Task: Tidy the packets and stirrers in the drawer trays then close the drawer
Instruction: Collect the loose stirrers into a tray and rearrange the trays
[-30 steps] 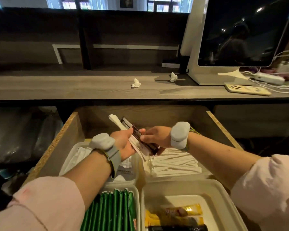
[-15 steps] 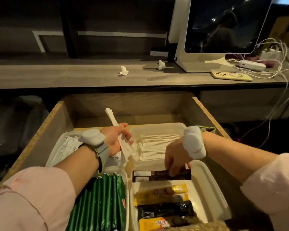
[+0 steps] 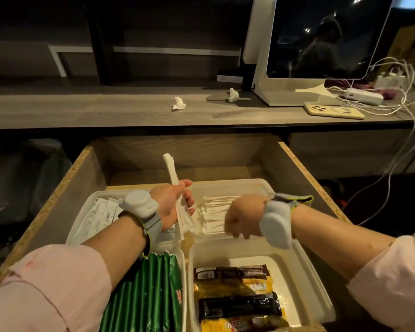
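In the open drawer (image 3: 65, 188), green packets (image 3: 144, 295) are lined up at its near left. A bundle of wrapped stirrers (image 3: 171, 171) is gripped by the left hand (image 3: 173, 203). The right hand (image 3: 242, 219) is blurred above the stirrer tray (image 3: 261, 186); its grip cannot be told. Coffee packets (image 3: 237, 291) are stacked in the near-right tray (image 3: 297, 279).

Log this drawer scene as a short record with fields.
drawer: open
left hand: grips bundle of white wrapped stirrers, tilted upward
right hand: blurred, over near edge of the stirrer tray; grip unclear
back left: white packets
front left: green packets
front right: brown, yellow and black packets
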A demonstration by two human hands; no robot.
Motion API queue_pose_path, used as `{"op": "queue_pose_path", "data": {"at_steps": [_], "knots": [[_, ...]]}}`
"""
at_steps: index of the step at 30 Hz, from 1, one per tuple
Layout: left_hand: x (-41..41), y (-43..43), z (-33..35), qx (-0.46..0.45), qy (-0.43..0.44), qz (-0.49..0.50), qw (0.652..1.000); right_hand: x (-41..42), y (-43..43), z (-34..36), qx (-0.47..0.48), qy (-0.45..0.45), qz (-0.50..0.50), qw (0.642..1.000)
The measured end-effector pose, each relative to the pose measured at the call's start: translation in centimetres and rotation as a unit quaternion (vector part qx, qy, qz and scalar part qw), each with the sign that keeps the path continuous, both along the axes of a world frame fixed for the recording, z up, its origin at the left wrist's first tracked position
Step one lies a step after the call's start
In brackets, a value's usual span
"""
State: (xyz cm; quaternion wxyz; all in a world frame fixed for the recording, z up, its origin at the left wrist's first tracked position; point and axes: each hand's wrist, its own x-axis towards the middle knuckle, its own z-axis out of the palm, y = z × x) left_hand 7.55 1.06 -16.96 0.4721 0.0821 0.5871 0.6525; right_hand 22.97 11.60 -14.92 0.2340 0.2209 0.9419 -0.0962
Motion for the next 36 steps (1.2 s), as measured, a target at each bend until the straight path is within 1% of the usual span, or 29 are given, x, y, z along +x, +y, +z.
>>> {"op": "queue_pose_path", "data": {"at_steps": [1, 2, 3, 4, 5, 6, 7, 8, 11, 12, 14, 16, 17, 19, 20, 22, 24, 25, 27, 29, 31, 33, 34, 36], "knots": [[0.2, 0.1, 0.0, 0.008, 0.015, -0.01, 1.0, -1.1, -0.1, 1.8, -0.024, 0.118, -0.016, 0.993], [0.5, 0.1, 0.0, 0.015, 0.035, -0.022, 0.999, -1.8, -0.3, 3.1, -0.034, 0.243, -0.048, 0.968], [0.8, 0.2, 0.0, 0.02, 0.057, -0.037, 0.998, -2.2, -0.3, 4.1, -0.05, 0.358, -0.06, 0.93], [1.1, 0.2, 0.1, 0.021, 0.075, -0.059, 0.995, -2.8, -0.2, 3.7, -0.075, 0.426, -0.072, 0.899], [1.4, 0.3, 0.2, 0.023, 0.087, -0.088, 0.992, -3.4, -0.4, 3.7, -0.102, 0.469, -0.07, 0.875], [1.7, 0.3, 0.2, 0.029, 0.093, -0.117, 0.988, -4.1, -0.6, 3.6, -0.113, 0.488, -0.067, 0.863], [2.1, 0.4, 0.3, 0.036, 0.096, -0.138, 0.985, -4.8, -0.9, 3.6, -0.119, 0.496, -0.063, 0.858], [2.4, 0.4, 0.3, 0.038, 0.102, -0.147, 0.983, -5.4, -1.2, 3.6, -0.13, 0.492, -0.06, 0.859], [2.6, 0.4, 0.2, 0.028, 0.134, -0.13, 0.982, -5.8, -1.5, 3.0, -0.188, 0.411, -0.054, 0.89], [2.5, 0.3, 0.2, 0.024, 0.141, -0.124, 0.982, -5.6, -1.6, 2.7, -0.205, 0.396, -0.05, 0.894], [2.2, 0.4, 0.3, 0.022, 0.143, -0.114, 0.983, -5.2, -1.4, 2.4, -0.225, 0.415, -0.073, 0.879], [1.8, 0.8, 0.9, 0.041, 0.138, -0.051, 0.988, -4.8, -0.7, 2.5, -0.239, 0.446, -0.135, 0.852], [1.6, 1.1, 1.3, 0.063, 0.122, -0.003, 0.991, -4.6, -0.3, 2.6, -0.249, 0.436, -0.162, 0.849], [1.3, 2.0, 2.3, 0.111, 0.07, 0.094, 0.987, -4.3, -0.2, 2.4, -0.27, 0.372, -0.186, 0.868], [1.3, 2.5, 2.8, 0.12, 0.059, 0.131, 0.982, -4.2, -0.5, 2.1, -0.274, 0.343, -0.179, 0.881], [1.9, 3.3, 3.2, 0.123, 0.067, 0.164, 0.976, -4.2, -1.3, 1.7, -0.248, 0.329, -0.15, 0.899], [2.7, 3.7, 3.2, 0.117, 0.092, 0.152, 0.977, -4.2, -1.4, 1.7, -0.217, 0.348, -0.115, 0.905], [2.9, 3.7, 3.1, 0.106, 0.105, 0.128, 0.981, -4.1, -0.9, 1.9, -0.204, 0.342, -0.097, 0.912], [2.8, 3.6, 2.7, 0.065, 0.143, 0.045, 0.987, -3.6, 0.8, 2.5, -0.145, 0.312, -0.072, 0.936], [2.1, 3.3, 2.4, 0.043, 0.144, -0.023, 0.988, -2.9, 3.4, 2.2, -0.063, 0.253, -0.078, 0.962], [1.2, 2.9, 2.2, 0.053, 0.114, -0.03, 0.992, -2.3, 5.7, 1.0, 0.005, 0.153, -0.088, 0.984], [0.6, 2.6, 1.9, 0.045, 0.092, -0.037, 0.994, -2.0, 6.7, -0.8, 0.027, 0.049, -0.087, 0.995], [0.4, 2.5, 1.6, 0.037, 0.087, -0.044, 0.995, -1.9, 6.9, -1.6, 0.043, 0.013, -0.077, 0.996], [0.4, 2.4, 1.3, 0.021, 0.086, -0.052, 0.995, -2.0, 7.0, -2.9, 0.061, -0.021, -0.071, 0.995]]}}
